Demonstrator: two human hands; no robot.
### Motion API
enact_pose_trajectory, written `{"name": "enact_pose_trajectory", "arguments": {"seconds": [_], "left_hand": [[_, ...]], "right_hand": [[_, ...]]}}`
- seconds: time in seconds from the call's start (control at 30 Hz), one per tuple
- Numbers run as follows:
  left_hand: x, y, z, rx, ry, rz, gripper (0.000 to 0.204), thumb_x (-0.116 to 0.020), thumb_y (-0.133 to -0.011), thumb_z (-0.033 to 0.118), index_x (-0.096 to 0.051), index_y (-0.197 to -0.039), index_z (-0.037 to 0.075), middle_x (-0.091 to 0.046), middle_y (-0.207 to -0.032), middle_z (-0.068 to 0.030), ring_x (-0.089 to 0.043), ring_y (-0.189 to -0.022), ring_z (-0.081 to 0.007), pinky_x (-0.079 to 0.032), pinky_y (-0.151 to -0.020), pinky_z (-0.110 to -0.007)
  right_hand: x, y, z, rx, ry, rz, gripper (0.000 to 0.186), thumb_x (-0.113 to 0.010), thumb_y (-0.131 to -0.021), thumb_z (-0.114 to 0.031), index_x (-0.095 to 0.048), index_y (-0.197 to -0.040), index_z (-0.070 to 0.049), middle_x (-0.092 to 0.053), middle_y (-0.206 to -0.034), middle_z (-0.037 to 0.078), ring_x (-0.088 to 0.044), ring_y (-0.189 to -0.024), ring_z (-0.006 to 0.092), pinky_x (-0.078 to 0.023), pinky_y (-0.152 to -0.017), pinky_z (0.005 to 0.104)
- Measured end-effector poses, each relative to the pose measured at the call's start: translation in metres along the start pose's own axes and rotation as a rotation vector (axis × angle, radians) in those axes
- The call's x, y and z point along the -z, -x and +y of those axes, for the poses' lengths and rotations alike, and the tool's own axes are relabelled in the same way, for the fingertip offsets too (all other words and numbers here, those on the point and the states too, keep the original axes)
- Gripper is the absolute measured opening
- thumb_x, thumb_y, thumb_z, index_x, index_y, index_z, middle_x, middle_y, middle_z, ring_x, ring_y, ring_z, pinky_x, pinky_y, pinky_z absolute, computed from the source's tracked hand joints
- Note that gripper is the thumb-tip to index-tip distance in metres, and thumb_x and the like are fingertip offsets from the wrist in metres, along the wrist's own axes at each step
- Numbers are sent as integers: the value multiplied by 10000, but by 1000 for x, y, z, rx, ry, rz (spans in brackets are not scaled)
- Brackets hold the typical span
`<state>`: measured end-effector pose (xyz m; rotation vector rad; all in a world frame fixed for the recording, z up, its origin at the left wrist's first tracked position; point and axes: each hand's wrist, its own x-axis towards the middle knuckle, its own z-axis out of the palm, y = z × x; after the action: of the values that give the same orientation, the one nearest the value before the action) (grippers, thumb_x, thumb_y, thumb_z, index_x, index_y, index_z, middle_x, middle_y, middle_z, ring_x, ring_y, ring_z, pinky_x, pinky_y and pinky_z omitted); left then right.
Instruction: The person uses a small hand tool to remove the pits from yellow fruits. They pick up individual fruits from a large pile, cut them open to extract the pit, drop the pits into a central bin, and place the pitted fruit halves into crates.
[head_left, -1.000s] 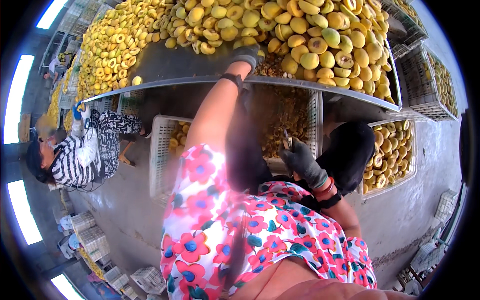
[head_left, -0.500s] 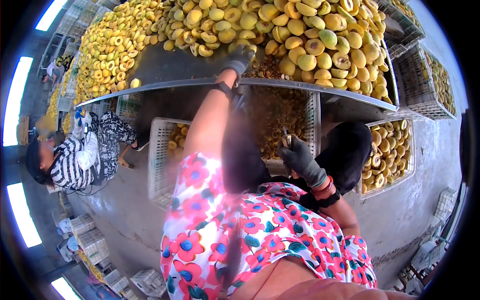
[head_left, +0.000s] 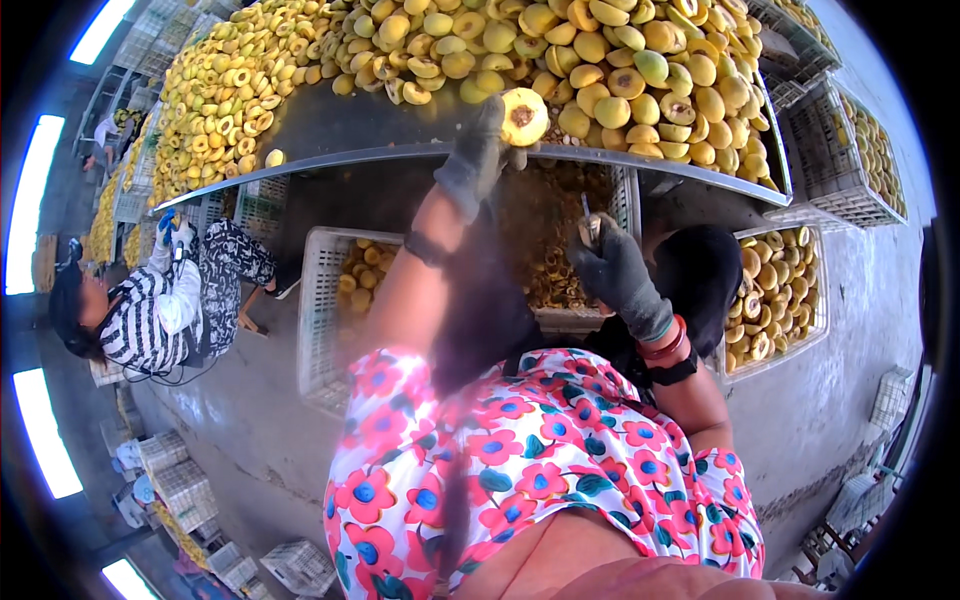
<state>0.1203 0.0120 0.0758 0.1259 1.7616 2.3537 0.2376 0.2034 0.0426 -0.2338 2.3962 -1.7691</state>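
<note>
My left hand [head_left: 478, 150], in a grey glove, holds a yellow peach half [head_left: 522, 117] with its brown pit cavity facing up, just above the front edge of a metal table [head_left: 340, 160] heaped with yellow fruit halves [head_left: 640, 70]. My right hand [head_left: 607, 262], also gloved, is closed round a small tool [head_left: 590, 220] with a thin metal tip, over my lap. Below the table, in front of me, a white crate [head_left: 628, 200] holds brownish pits and scraps.
A crate of peach halves [head_left: 760, 300] stands at my right and another crate [head_left: 320, 320] at my left, on the concrete floor [head_left: 800, 430]. A person in striped top [head_left: 150, 320] sits at the left by the table. More crates [head_left: 175, 475] are stacked behind.
My left hand has come back slightly from the fruit heap with a peach half now visible in it, cut face up. My right hand with the tool has risen a little.
</note>
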Motion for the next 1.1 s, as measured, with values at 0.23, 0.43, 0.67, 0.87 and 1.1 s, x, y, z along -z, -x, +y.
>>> {"name": "enact_pose_trajectory", "arguments": {"seconds": [0.23, 0.43, 0.67, 0.87, 1.1], "left_hand": [[-39, 59, -9, -392, -324, 3, 461, -401, -914, 449, -517, -1108, 47, -575, -1030, -63, -566, -887, -156, -465, -742, -276], [-69, 88, -14, -510, -278, 70, 411, -466, -896, 386, -519, -1083, 24, -563, -1032, -103, -547, -949, -191, -427, -852, -304], [-76, 96, -17, -638, -496, 165, 415, -487, -879, 397, -523, -1075, 32, -575, -1013, -104, -575, -907, -202, -464, -787, -310], [-67, 101, -13, -522, -432, 29, 464, -498, -866, 460, -528, -1071, 44, -593, -952, -95, -583, -881, -188, -468, -772, -300], [-57, 99, -32, -535, -557, 35, 509, -456, -872, 518, -531, -1054, 48, -594, -942, -82, -574, -859, -154, -464, -767, -279]], "right_hand": [[-1, -1, -43, 316, 370, 141, 122, -598, -792, -69, -522, -880, -33, -565, -705, 46, -504, -632, 111, -430, -578, 282], [-5, 13, -55, 328, 399, 164, 139, -601, -789, -71, -533, -901, -25, -610, -761, 114, -584, -703, 150, -455, -613, 307], [-5, 21, -61, 574, 431, 157, 143, -577, -808, -69, -520, -932, -28, -580, -686, 40, -569, -592, 143, -455, -523, 287], [8, 29, -62, -95, -272, -256, 110, -544, -837, -150, -511, -872, -50, -475, -594, -14, -453, -429, 79, -363, -374, 213], [10, 36, -69, -290, -513, -438, 127, -556, -820, -177, -501, -794, -65, -448, -570, -16, -415, -409, 72, -342, -360, 206]]}}
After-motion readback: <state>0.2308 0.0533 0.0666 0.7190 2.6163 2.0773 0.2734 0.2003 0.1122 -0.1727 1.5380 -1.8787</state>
